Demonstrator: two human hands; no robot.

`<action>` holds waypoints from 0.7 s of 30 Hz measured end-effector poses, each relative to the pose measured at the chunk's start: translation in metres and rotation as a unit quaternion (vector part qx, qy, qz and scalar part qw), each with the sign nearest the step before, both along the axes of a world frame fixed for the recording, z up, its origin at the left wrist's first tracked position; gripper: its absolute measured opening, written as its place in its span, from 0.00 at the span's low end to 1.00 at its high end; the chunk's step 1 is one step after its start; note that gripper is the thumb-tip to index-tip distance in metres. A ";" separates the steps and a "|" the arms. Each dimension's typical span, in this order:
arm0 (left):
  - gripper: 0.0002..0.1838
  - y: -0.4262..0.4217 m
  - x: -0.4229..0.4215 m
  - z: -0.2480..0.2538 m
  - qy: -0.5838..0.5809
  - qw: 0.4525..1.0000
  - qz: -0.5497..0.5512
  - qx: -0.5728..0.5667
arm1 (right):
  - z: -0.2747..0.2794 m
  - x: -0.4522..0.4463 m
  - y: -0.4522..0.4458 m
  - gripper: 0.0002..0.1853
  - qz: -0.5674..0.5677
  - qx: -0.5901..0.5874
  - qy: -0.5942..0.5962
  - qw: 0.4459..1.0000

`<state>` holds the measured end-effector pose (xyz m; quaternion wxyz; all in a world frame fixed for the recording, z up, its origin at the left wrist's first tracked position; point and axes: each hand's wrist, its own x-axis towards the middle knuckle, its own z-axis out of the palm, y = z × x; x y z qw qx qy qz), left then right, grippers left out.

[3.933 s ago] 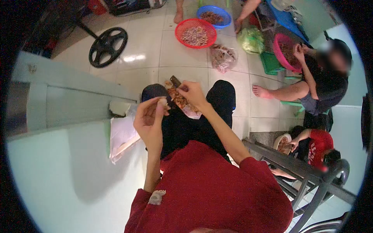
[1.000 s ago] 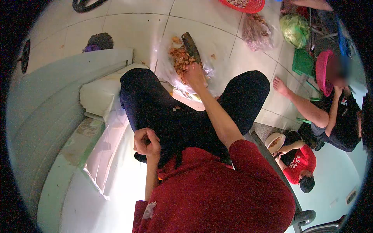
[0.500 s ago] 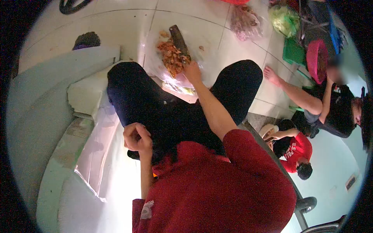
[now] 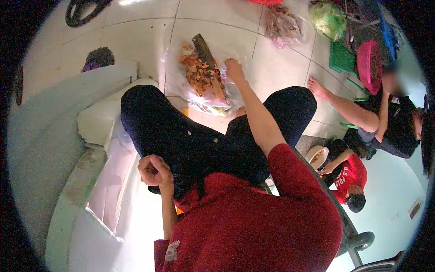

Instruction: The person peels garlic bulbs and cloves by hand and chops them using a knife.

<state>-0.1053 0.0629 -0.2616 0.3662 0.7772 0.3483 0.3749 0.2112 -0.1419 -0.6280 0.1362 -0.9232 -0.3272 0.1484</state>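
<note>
A cleaver-like knife [image 4: 205, 52] with a wooden handle lies on a heap of brown peelings [image 4: 195, 75], which rests on a clear plastic bag [image 4: 174, 68] on the floor between my feet. Just right of the knife is my right hand [image 4: 234, 70], apart from its handle, with the fingers curled down; what they hold, if anything, is too small to tell. My left hand [image 4: 155, 171] is curled closed beside my left thigh, and its contents are hidden.
Beyond lie a bag of peelings [image 4: 284, 27] and a green bag [image 4: 328, 21]. At right, a person in black sits by a pink basket [image 4: 369, 67]; another in red has a white bowl [image 4: 316, 157]. A ledge [image 4: 97, 122] stands at left.
My right hand has let go of the knife handle and moved right. The knife now lies on the peelings. My left hand stays curled near my thigh.
</note>
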 end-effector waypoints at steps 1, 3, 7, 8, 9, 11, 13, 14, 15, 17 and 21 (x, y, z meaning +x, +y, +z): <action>0.05 0.000 0.001 0.000 0.003 1.000 0.006 -0.006 | -0.003 -0.002 0.002 0.20 -0.001 0.005 0.000 1.000; 0.06 0.000 0.005 0.001 0.011 1.000 -0.002 0.002 | 0.000 -0.007 0.003 0.15 -0.001 0.072 -0.079 0.994; 0.06 0.002 0.011 0.002 0.003 0.999 -0.014 -0.035 | 0.014 -0.006 0.013 0.11 -0.070 0.029 -0.030 0.997; 0.06 0.004 0.013 0.000 0.000 0.999 -0.016 -0.032 | 0.017 -0.004 0.014 0.09 -0.067 0.014 -0.022 0.997; 0.06 0.006 0.014 -0.001 0.003 1.000 -0.021 0.000 | 0.016 -0.005 0.013 0.07 -0.065 -0.002 -0.014 0.998; 0.06 0.005 0.013 -0.005 0.003 0.999 -0.028 0.032 | 0.003 -0.006 0.009 0.07 -0.043 -0.032 -0.018 0.998; 0.06 -0.001 0.016 -0.002 0.004 0.995 0.003 -0.100 | 0.018 -0.007 0.009 0.07 -0.020 -0.061 -0.024 0.998; 0.06 -0.001 0.022 0.004 0.000 0.997 -0.016 -0.078 | 0.038 -0.011 0.010 0.08 -0.069 0.050 0.014 0.996; 0.05 -0.001 0.024 0.005 0.007 0.989 -0.005 -0.149 | 0.050 -0.017 0.011 0.10 -0.115 0.163 0.054 0.979; 0.06 -0.005 0.027 0.012 0.010 0.984 -0.016 -0.177 | 0.075 -0.019 0.022 0.09 -0.137 0.221 0.078 0.962; 0.10 -0.009 0.038 0.021 0.047 0.986 -0.036 -0.158 | 0.194 -0.036 0.032 0.19 -0.170 0.306 0.308 0.885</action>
